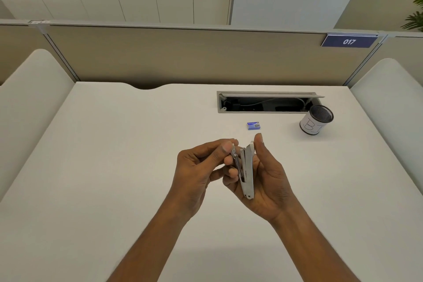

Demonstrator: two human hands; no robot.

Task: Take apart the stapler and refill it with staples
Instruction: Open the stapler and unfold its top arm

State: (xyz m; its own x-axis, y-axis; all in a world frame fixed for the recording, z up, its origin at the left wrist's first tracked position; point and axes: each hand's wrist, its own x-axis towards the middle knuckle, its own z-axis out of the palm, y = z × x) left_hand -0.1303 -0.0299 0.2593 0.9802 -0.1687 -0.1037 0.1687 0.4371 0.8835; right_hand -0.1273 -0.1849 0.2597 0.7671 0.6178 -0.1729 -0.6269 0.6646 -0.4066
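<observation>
Opening step, I judge: right hand point(269, 182) grips the stapler point(247, 173), left hand point(196, 167) pinches its hinged arm away. Next calls for reaching the staple box point(253, 125) beyond both hands.

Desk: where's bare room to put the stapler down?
Whole left half of the desk is bare, from the left hand out to the left edge and back to the partition. Bare too on the near right, outside the right hand. Crowded at far right: staple box, mesh cup, open cable hatch, just beyond the stapler.
</observation>
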